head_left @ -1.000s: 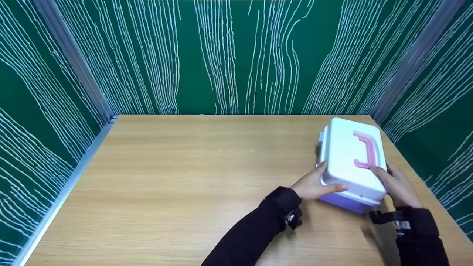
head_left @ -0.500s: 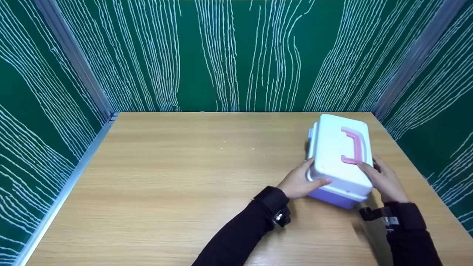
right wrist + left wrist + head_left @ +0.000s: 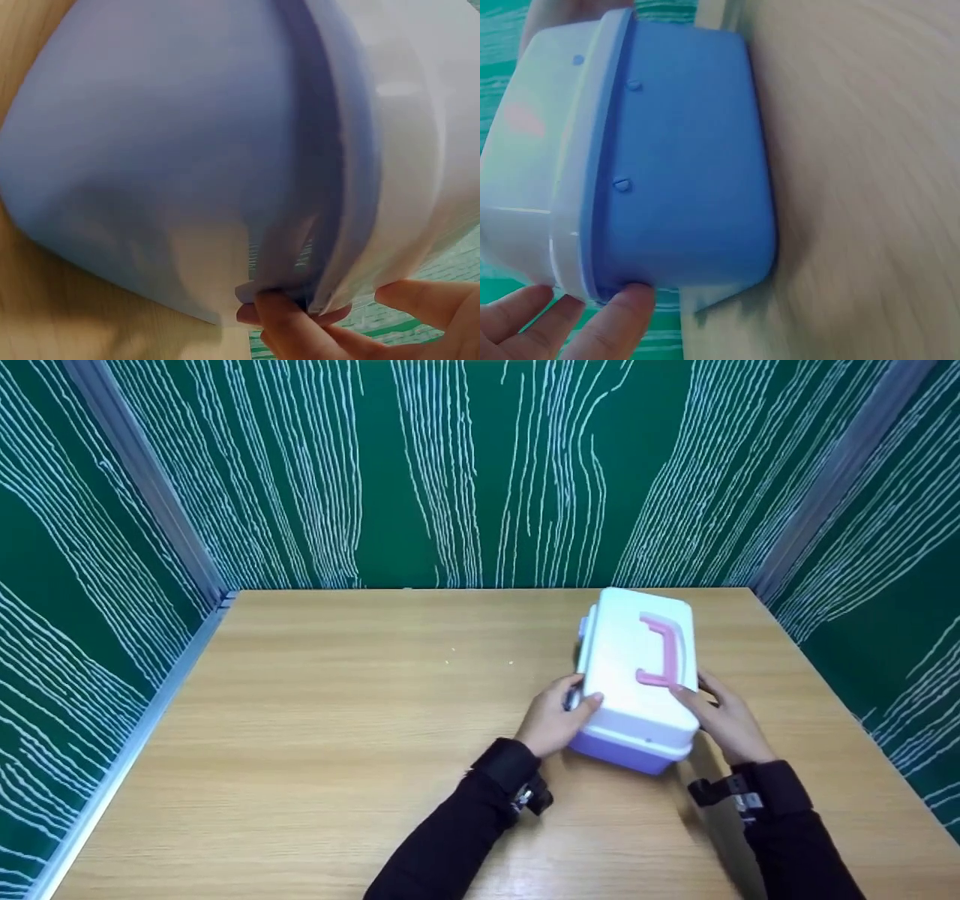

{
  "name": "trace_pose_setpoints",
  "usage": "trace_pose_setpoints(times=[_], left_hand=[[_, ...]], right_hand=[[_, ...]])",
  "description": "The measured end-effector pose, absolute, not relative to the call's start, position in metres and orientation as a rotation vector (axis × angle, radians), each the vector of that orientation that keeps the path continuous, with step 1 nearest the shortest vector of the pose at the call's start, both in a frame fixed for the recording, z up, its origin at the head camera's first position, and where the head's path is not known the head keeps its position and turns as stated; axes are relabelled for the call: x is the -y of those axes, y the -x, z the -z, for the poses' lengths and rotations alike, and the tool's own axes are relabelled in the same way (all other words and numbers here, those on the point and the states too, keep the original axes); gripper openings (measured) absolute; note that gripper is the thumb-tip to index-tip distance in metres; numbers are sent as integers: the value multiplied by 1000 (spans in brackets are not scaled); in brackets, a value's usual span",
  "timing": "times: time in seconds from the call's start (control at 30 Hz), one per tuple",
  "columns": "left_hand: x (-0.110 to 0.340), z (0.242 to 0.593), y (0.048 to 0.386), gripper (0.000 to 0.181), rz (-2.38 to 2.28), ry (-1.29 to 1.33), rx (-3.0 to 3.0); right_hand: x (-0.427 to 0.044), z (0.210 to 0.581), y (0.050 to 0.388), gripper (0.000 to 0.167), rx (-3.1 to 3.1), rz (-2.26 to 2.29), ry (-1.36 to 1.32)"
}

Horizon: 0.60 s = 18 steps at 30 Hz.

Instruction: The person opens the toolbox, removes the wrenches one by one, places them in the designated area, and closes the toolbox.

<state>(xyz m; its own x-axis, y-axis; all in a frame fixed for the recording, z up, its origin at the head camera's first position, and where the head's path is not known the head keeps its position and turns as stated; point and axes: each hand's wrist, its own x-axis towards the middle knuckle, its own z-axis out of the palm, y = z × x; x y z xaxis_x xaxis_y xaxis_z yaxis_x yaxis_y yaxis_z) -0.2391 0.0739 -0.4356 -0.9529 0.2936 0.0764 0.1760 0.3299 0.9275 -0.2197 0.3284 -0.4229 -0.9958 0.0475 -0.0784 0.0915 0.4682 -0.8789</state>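
Note:
A storage box with a white lid (image 3: 619, 660), a purple base (image 3: 619, 751) and a folded pink handle (image 3: 670, 649) is right of the table's middle in the head view. My left hand (image 3: 553, 718) grips its left side, thumb on the lid's near corner. On the opposite side my right hand (image 3: 726, 727) holds it, thumb on the lid by the handle. The left wrist view shows the blue-looking base (image 3: 690, 150) with fingers (image 3: 615, 322) at the lid seam. In the right wrist view, fingers (image 3: 292, 330) reach under the rim. Whether the base touches the table cannot be told.
The wooden table (image 3: 337, 735) carries several tiny pale specks near its middle. Green panels (image 3: 502, 472) with white wavy lines stand behind and at both sides. Metal posts (image 3: 142, 472) mark the corners.
Both hands have carried or slid the box leftward, from the table's right edge toward the middle. The grip on both sides and the closed lid look the same.

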Motion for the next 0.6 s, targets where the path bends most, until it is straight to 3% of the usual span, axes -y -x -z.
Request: trace_pose_setpoints(times=[0.6], left_hand=[[6, 439, 235, 64, -1680, -380, -2508]], right_hand=[[-266, 435, 228, 72, -2603, 1707, 123]])
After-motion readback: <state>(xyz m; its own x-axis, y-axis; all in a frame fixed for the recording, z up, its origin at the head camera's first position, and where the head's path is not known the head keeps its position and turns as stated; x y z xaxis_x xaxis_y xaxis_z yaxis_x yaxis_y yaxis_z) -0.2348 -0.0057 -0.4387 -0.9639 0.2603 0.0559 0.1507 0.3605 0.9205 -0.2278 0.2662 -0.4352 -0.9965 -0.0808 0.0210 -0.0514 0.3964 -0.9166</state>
